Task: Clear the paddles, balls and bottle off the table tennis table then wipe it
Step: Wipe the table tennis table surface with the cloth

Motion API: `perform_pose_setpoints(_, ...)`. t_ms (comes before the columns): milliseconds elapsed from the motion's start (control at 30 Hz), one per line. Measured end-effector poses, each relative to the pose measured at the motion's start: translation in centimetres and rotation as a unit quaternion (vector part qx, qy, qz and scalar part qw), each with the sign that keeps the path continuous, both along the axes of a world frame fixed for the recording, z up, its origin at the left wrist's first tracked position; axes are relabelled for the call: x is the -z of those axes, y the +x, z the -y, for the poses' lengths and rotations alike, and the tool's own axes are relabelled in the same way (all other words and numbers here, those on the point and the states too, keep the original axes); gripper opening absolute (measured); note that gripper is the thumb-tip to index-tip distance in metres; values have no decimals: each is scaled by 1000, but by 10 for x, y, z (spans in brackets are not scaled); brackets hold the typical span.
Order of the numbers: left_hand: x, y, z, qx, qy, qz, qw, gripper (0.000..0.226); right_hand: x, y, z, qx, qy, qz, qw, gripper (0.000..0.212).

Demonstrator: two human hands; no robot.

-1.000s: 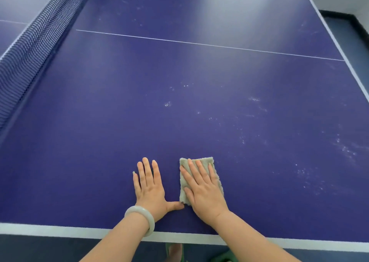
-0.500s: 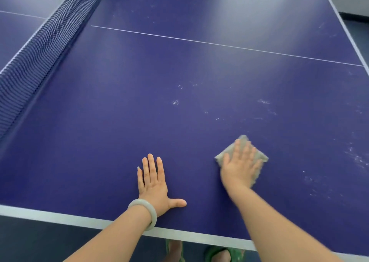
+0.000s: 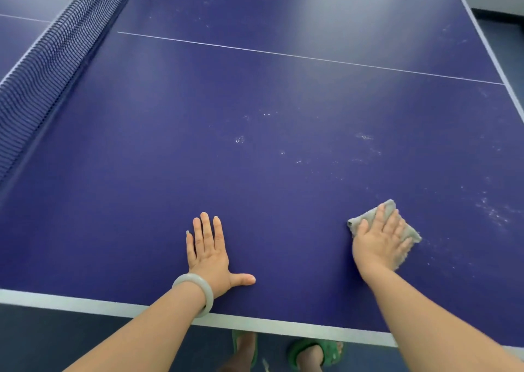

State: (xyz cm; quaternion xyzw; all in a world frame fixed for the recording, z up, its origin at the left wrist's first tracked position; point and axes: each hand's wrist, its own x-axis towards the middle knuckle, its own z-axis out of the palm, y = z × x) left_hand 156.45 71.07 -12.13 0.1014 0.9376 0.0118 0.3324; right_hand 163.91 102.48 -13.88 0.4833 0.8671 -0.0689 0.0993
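Small grey-green folded wiping cloth [image 3: 367, 215]: lies flat on the dark blue table tennis surface [image 3: 141, 201], towards the right of the near half and a little in from the near edge. It is turned cornerwise, one corner pointing away from the person.

Right hand [image 3: 378, 241]: flat on top of the cloth, palm down, fingers straight and slightly spread. It presses the cloth and does not clutch it. Cloth edges show beyond the thumb and fingertips.

Left hand [image 3: 209, 255]: flat on the bare surface, well apart from the cloth, fingers straight and together, thumb out to the side. It holds nothing. A pale, smooth round bangle [image 3: 198, 292] sits on that wrist, over the white edge band [image 3: 85, 303].

Whitish dusty marks [image 3: 493, 213] lie just right of the cloth; fainter specks are scattered near the middle of the surface. A thin white centre line [image 3: 283, 52] crosses the far part. The dark mesh net [image 3: 48, 60] stands along the left side.

Below the near edge, two feet in green sandals [image 3: 317, 349] stand on a dark floor [image 3: 56, 343].
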Motion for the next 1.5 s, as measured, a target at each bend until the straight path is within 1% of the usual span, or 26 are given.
perform_pose_setpoints(33,0,0,-1,0,-1,1,1000,154,-1,-6,18,8,-2,-7,1000,62)
perform_pose_setpoints(67,-1,0,-1,1,-3,1,1000,154,-1,-9,40,-21,-4,-15,1000,63)
perform_pose_setpoints(133,-2,0,-1,-1,-5,1,1000,154,-1,-7,92,-170,11,-43,984,62)
perform_pose_setpoints(200,-1,0,-2,-2,-8,-3,1000,154,-1,14,128,-338,1,-52,940,62)
perform_pose_setpoints(233,-1,1,-2,-1,-10,-5,1000,154,0,26,131,-399,-9,-53,915,62)
perform_pose_setpoints(300,0,1,-2,-1,-8,-6,1000,155,3,44,107,-461,-19,-44,886,62)
perform_pose_setpoints(333,0,1,-1,-2,-7,-7,1000,155,4,50,87,-461,-12,-36,887,62)
perform_pose_setpoints(400,1,0,-1,0,-9,-10,1000,155,5,56,45,-389,16,-20,921,63)
perform_pose_setpoints(467,1,0,-1,3,-15,-12,1000,155,4,54,9,-241,3,5,970,60)
perform_pose_setpoints(500,1,1,-2,5,-18,-13,1000,154,3,50,1,-168,-6,6,986,58)
perform_pose_setpoints(567,0,1,-2,10,-24,-13,1000,154,1,39,8,-67,-19,-9,998,60)
perform_pose_setpoints(600,0,0,-2,12,-28,-14,999,154,0,35,22,-55,-22,-17,998,61)
perform_pose_setpoints(633,0,0,-3,12,-32,-15,999,154,1,34,39,-75,-18,-24,997,62)
perform_pose_setpoints(700,-1,0,-5,9,-39,-16,999,154,5,44,80,-195,-2,-43,980,62)
perform_pose_setpoints(767,-4,0,-9,8,-47,-17,999,154,6,70,102,-330,-8,-52,942,63)
perform_pose_setpoints(833,-9,-1,-14,3,-56,-18,998,156,8,93,90,-403,-20,-52,914,63)
perform_pose_setpoints(900,-15,-1,-20,-15,-51,-24,998,153,10,109,58,-398,-6,-40,917,63)
perform_pose_setpoints(967,-19,1,-30,-25,-19,-43,999,137,7,115,22,-319,4,-21,948,64)
perform_pose_setpoints(1033,-21,8,-49,-7,17,-79,997,117,4,112,-3,-224,-3,-2,975,67)
perform_pose_setpoints(1100,-21,20,-78,19,49,-93,994,104,3,107,-7,-173,-2,6,985,70)
perform_pose_setpoints(1167,-18,33,-115,28,78,-82,993,98,0,105,6,-164,-6,-7,986,70)
perform_pose_setpoints(1200,-16,39,-134,26,89,-75,993,97,0,108,14,-184,-4,-21,983,68)
perform_pose_setpoints(1267,-12,50,-167,5,96,-63,993,102,1,125,24,-271,-10,-45,962,64)
perform_pose_setpoints(1367,-3,60,-189,-18,65,-65,996,126,6,167,-4,-380,-19,-56,923,61)
perform_pose_setpoints(1433,3,63,-188,-7,37,-67,997,138,7,194,-46,-382,3,-57,923,60)
perform_pose_setpoints(1500,5,64,-186,-1,32,-69,997,141,5,214,-91,-312,26,-40,949,60)
